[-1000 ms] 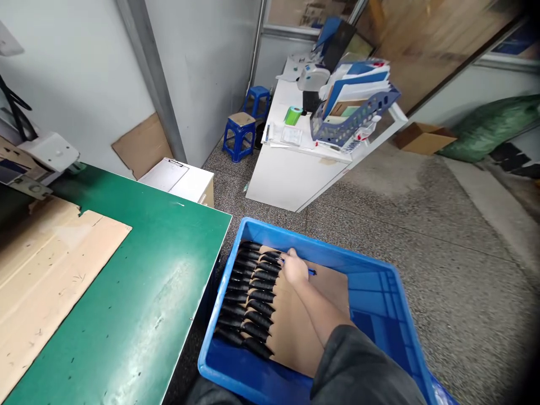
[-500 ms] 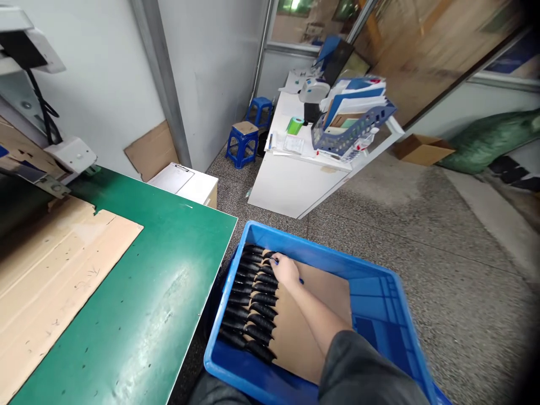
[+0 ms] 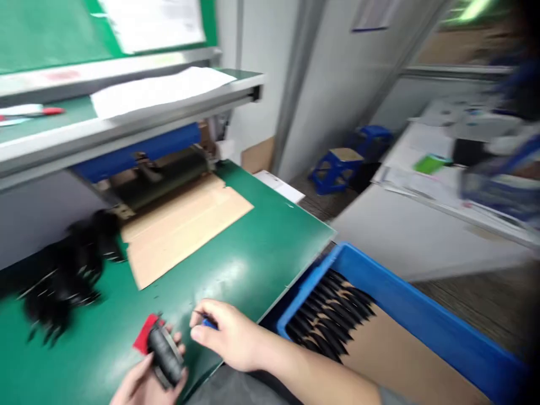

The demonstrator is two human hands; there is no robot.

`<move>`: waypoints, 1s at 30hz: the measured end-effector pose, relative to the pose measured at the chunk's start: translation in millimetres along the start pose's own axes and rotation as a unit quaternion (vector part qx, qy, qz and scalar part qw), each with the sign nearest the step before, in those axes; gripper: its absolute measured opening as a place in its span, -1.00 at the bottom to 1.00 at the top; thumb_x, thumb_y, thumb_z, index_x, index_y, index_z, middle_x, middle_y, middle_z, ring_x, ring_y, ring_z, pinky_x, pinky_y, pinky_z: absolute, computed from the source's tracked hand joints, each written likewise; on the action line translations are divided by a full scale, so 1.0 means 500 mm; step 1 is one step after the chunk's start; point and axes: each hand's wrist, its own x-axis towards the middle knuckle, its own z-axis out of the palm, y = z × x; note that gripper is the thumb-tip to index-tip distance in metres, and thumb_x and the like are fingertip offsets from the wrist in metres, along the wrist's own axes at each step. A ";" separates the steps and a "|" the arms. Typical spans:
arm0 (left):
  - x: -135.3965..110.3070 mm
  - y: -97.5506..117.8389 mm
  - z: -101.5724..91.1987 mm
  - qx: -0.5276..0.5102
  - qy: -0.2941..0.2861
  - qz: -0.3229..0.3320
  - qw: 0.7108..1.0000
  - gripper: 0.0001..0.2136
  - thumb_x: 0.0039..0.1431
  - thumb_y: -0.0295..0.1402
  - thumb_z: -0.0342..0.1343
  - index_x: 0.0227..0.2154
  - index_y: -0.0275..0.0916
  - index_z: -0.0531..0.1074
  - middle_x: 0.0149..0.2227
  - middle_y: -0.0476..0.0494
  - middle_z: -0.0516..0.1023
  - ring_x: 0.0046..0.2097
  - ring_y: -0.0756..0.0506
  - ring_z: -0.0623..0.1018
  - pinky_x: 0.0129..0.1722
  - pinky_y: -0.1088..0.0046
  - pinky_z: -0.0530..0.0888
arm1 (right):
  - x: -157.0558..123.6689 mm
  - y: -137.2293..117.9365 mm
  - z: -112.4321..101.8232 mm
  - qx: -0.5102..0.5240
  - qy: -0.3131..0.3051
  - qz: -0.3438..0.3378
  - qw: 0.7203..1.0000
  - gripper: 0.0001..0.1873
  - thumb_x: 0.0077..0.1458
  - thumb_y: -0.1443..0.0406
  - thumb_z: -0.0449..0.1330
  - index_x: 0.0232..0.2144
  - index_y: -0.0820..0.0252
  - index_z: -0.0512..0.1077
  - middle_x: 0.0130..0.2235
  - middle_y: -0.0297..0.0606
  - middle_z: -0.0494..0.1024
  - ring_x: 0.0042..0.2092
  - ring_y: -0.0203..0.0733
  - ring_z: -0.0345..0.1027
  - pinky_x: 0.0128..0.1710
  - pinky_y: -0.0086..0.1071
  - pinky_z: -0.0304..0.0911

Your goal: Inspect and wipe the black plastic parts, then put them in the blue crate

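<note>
Head view: the left hand sits at the near edge of the green surface, fingers wrapped round a dark ribbed part with a red piece showing just behind it; the right hand lies just beside it over the same near edge, fingers pinched together on a small blue-handled tool whose thin tip points toward the dark part; the two hands are near each other but apart, and whether the tip touches the part cannot be told through the blur. A heap of finished-looking black pieces lies toward the left edge of the surface, too smeared to count; a sheet of cardboard rests mid-surface, running back under the machine at the far edge. Off the right edge of the surface stands a blue bin, and in its near left corner black parts lie in rows on a brown cardboard liner.

As a judgement: the work looks to be in its middle; one part is out of the bin and in hand with the tool brought to it, a pile on the surface suggests some pieces are already dealt with, and the rows left in the bin suggest a fair share is yet to be handled; how many of each cannot be told.
</note>
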 end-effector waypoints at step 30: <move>-0.047 0.156 -0.167 0.010 -0.130 0.288 0.949 -0.50 -0.03 -0.32 0.32 -0.03 -0.22 0.29 -0.02 -0.32 0.48 0.04 -0.28 0.45 0.06 0.18 0.37 | 0.139 -0.103 0.221 -0.351 -0.052 -0.196 0.914 -0.31 0.20 -0.27 -0.20 -0.10 0.12 0.33 -0.26 -0.26 0.36 -0.27 -0.10 0.18 -0.26 -0.27 0.07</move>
